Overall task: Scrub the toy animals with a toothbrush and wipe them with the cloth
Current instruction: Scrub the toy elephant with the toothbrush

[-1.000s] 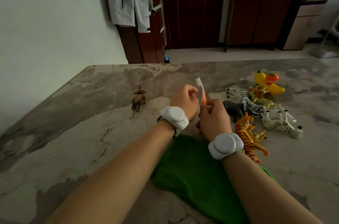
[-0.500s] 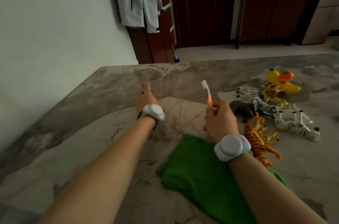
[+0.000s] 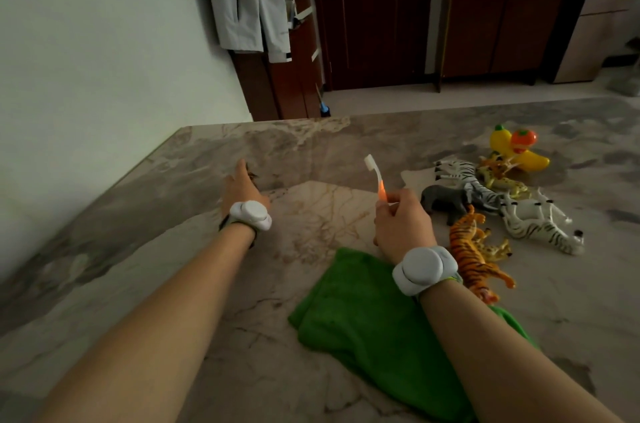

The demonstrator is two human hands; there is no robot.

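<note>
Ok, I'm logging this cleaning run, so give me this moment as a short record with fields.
left hand: stretched forward over a small brown toy, which it mostly hides; grip unclear
right hand: holds the toothbrush, head up
cloth: green, on table under the right forearm
other toys: heaped right of the cloth, tiger nearest

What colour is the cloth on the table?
The cloth is green, shown best in the head view.

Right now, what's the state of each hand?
Left hand: stretched out at a small brown toy animal; grip hidden, cannot tell.
Right hand: grips the toothbrush, head up.
</note>
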